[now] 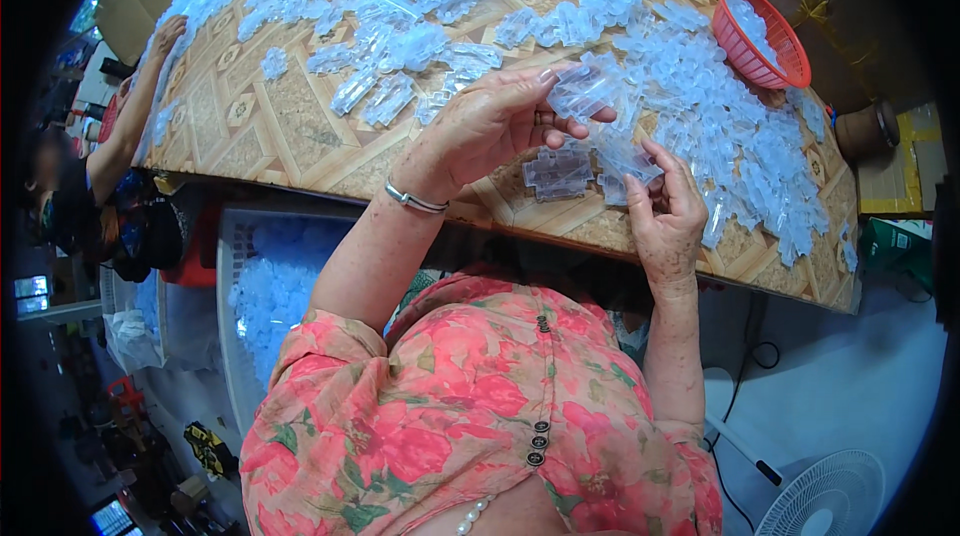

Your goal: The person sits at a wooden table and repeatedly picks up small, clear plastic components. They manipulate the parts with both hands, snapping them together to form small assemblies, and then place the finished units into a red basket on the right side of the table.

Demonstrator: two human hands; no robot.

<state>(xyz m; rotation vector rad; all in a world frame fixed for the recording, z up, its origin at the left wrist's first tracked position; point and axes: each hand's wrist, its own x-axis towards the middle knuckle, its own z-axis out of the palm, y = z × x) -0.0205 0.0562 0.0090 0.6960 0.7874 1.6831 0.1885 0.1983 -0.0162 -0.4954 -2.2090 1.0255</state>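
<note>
Together, both hands' fingers (560,116) pinch one clear, ridged plastic strip (600,106) above the table (300,136).

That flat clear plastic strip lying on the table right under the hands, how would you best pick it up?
The clear plastic strip lies flat on the patterned table. Probably best pinched across its short sides from above, thumb and finger on the two long edges, since it lies flat with bare table at its near edge.

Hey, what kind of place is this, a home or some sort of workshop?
Probably a small workshop for hand piecework. Heaps of clear plastic parts cover the patterned table, more fill a red basket, and another person's hand works at the far end.
</note>
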